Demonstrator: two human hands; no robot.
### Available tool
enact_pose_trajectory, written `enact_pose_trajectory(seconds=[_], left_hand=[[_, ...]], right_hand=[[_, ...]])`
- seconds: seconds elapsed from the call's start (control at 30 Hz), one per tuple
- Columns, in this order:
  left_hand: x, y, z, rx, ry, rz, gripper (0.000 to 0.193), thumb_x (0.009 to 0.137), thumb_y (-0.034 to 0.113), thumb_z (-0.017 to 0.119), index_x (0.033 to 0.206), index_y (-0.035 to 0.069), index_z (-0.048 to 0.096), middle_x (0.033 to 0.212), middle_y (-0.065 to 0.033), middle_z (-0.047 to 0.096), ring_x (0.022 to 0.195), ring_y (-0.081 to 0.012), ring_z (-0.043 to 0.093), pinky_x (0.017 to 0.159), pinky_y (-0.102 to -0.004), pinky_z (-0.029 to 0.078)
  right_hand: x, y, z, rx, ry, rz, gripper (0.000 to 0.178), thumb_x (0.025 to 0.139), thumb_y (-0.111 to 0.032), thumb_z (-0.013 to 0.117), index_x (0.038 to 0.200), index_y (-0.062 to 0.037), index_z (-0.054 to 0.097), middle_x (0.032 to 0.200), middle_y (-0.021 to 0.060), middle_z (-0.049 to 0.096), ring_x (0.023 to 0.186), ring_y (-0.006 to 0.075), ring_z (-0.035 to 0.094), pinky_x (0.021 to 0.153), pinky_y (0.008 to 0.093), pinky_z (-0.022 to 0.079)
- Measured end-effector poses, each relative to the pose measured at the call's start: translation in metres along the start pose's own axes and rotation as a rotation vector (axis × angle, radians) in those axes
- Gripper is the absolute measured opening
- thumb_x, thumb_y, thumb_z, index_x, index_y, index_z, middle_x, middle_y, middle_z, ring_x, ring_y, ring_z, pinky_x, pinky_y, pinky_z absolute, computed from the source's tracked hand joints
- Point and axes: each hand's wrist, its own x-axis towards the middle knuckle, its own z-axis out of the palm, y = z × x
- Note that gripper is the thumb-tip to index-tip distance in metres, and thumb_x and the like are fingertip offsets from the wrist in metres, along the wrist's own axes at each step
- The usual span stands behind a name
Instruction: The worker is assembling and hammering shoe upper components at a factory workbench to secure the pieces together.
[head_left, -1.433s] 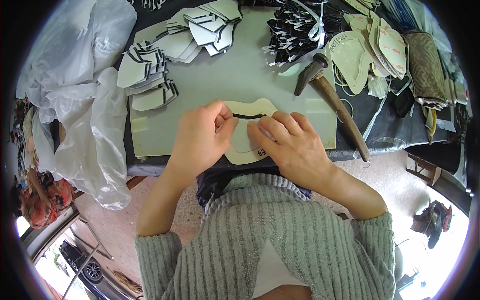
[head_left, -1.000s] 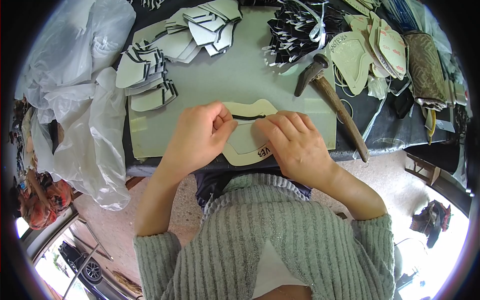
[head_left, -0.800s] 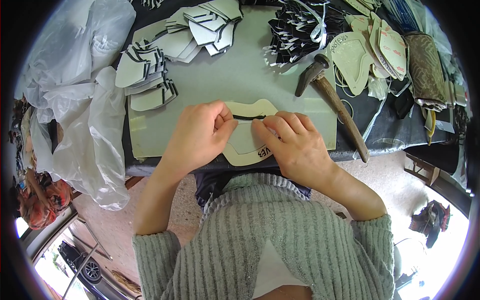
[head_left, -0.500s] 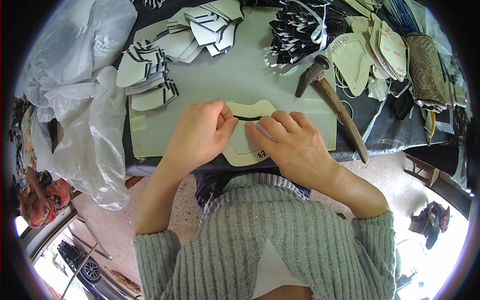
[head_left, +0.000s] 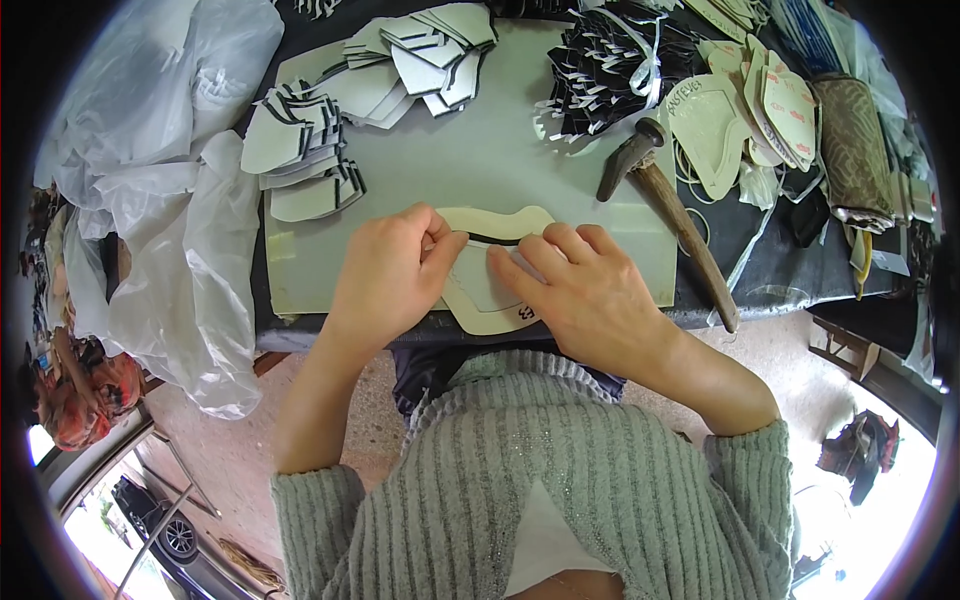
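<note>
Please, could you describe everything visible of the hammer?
The hammer has a dark, metal-looking head, rounded at one end, tapering at the other, and a long, wooden-looking brown handle. It lies slantwise, its head on the grey-green board and its handle reaching the table's near edge. Neither the left hand nor the right hand touches it.

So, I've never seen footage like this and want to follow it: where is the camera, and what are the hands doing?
No robot here, just a person working bare-handed. A wide fisheye camera on their head looks down, which bends straight edges. The left hand seems to pinch at the visible left end of a thin black strip on a cream shaped sheet; the right hand rests across the sheet's right side. Beneath is a grey-green board. Toward its far left lie stacked white pieces; far right, a black bundle; a hammer crosses its right edge.
</note>
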Motion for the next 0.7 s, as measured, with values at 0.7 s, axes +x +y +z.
enact_pose_trajectory(seconds=[0.7], left_hand=[[-0.010,-0.006,0.007,-0.014,0.169,-0.043,0.021,0.087,0.015,0.071,0.076,0.000,0.061,0.058,-0.0104,0.063,0.049,-0.0214,0.061,0.051,-0.0325,0.045]], right_hand=[[0.017,0.001,-0.001,-0.048,0.013,-0.062,0.050,0.079,-0.017,0.063,0.129,-0.0137,0.058,0.092,-0.0007,0.055,0.090,0.0163,0.056,0.074,0.0313,0.043]])
